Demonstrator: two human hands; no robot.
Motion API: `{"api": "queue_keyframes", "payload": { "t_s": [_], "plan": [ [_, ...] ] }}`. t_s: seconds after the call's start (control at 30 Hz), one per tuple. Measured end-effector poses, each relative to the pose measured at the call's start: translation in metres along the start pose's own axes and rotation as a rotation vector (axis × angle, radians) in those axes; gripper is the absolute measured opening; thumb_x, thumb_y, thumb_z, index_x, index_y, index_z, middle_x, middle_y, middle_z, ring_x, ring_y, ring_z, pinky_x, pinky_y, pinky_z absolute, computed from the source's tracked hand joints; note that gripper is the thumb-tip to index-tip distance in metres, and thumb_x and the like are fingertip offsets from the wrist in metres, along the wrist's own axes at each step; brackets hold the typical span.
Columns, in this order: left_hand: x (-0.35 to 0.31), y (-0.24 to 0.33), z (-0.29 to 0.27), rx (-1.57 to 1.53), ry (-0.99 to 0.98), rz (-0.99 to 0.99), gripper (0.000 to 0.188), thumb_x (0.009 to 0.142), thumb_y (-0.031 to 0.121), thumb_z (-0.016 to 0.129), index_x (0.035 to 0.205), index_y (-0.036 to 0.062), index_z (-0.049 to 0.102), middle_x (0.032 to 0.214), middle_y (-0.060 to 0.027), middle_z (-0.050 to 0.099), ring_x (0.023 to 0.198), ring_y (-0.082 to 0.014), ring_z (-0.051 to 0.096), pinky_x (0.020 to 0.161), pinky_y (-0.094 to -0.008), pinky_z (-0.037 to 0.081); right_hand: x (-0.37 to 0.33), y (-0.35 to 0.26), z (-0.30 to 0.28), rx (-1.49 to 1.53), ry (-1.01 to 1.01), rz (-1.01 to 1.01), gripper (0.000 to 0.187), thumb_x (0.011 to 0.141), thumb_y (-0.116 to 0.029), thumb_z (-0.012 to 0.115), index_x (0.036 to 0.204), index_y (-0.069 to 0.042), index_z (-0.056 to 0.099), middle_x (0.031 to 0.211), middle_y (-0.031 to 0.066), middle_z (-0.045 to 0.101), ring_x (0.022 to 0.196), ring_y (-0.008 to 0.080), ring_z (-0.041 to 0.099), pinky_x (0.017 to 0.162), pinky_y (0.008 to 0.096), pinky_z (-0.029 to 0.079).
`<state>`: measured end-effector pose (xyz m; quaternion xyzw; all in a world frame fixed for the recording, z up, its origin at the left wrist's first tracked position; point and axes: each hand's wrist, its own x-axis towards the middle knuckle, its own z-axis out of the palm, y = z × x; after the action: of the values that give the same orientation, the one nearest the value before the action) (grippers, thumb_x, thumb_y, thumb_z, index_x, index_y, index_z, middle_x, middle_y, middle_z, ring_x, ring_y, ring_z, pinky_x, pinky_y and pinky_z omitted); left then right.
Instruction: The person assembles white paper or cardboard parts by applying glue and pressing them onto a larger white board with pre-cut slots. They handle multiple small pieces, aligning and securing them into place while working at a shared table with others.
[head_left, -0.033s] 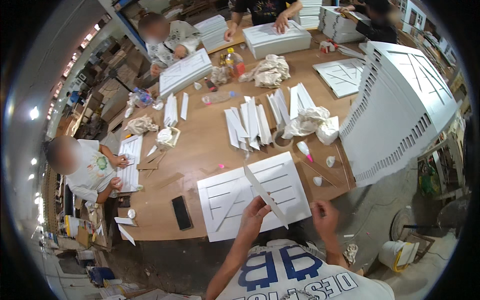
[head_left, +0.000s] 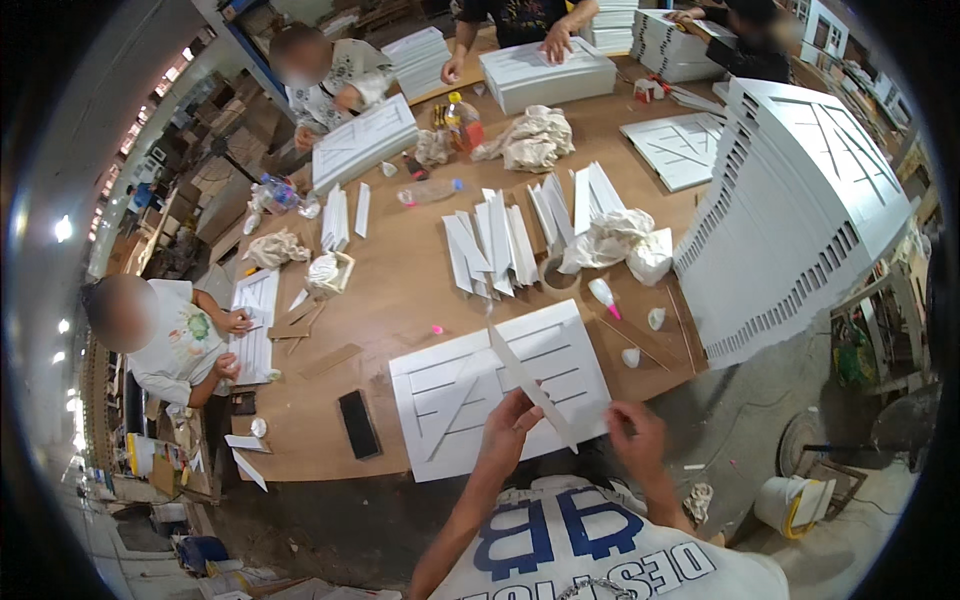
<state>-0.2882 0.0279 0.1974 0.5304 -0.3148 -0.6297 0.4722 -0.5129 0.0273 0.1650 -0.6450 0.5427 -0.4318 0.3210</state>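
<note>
My left hand [head_left: 505,432] grips a long, flat white strip [head_left: 522,374] near its lower end, holding it tilted over a white panel [head_left: 408,386]. The panel has dark straight grooves and lies at the near edge of the table. A second pale strip [head_left: 452,418] rests slantwise on the panel's left half. My right hand [head_left: 640,440] is at the panel's near right corner, its fingers bent together; whatever they pinch, if anything, is too small to make out. A white glue bottle with a pink tip [head_left: 604,296] lies beyond the panel's right corner.
Loose white strips [head_left: 490,245] and crumpled cloths [head_left: 532,140] lie mid-table. A tall stack of white panels [head_left: 775,230] stands at the right. A black phone [head_left: 359,424] lies left of my panel. Several co-workers sit or stand around the table with other panels.
My right hand has shifted slightly left relative to the panel, closer to its corner. The whole view has moved a little; my left hand keeps its grip on the strip.
</note>
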Motion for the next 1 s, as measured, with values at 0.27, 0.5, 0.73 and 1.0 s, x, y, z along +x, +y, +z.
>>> {"api": "queue_keyframes", "payload": {
  "t_s": [0.27,0.5,0.73,1.0],
  "plan": [
    [0.016,-0.035,-0.003,-0.069,-0.175,0.035,0.051,0.093,0.017,0.067,0.138,0.0003,0.051,0.129,-0.0104,0.060,0.120,-0.0205,0.056,0.102,-0.0352,0.045,0.021,-0.029,0.023,0.123,-0.394,0.142,0.031,0.080,-0.013,0.078,0.109,-0.004,0.068,0.104,0.0142,0.069,0.094,0.0329,0.068,0.080,0.0372,0.054],
    [0.057,-0.066,-0.100,0.658,0.526,0.373,0.045,0.093,0.019,0.068,0.131,0.0007,0.054,0.115,-0.0178,0.061,0.104,-0.0327,0.062,0.095,-0.0408,0.049,0.028,-0.002,0.044,-0.297,-0.338,-0.095,0.033,0.079,-0.012,0.077,0.110,-0.005,0.069,0.108,0.0107,0.065,0.094,0.0317,0.065,0.079,0.0385,0.053],
    [0.105,-0.038,-0.131,1.051,0.377,0.557,0.081,0.087,0.048,0.070,0.136,-0.0100,0.042,0.135,-0.0289,0.046,0.130,-0.0433,0.040,0.112,-0.0514,0.031,0.047,0.026,0.065,-0.521,-0.385,-0.271,0.032,0.079,-0.009,0.074,0.110,-0.005,0.068,0.111,0.0109,0.061,0.100,0.0316,0.059,0.084,0.0413,0.050],
    [0.133,-0.062,-0.128,1.242,0.387,0.612,0.092,0.079,0.057,0.074,0.131,-0.0141,0.045,0.135,-0.0264,0.046,0.134,-0.0413,0.037,0.116,-0.0522,0.025,0.055,0.030,0.079,-0.548,-0.409,-0.278,0.032,0.081,-0.009,0.074,0.112,-0.005,0.068,0.110,0.0111,0.062,0.101,0.0312,0.059,0.086,0.0405,0.051]
  ]
}}
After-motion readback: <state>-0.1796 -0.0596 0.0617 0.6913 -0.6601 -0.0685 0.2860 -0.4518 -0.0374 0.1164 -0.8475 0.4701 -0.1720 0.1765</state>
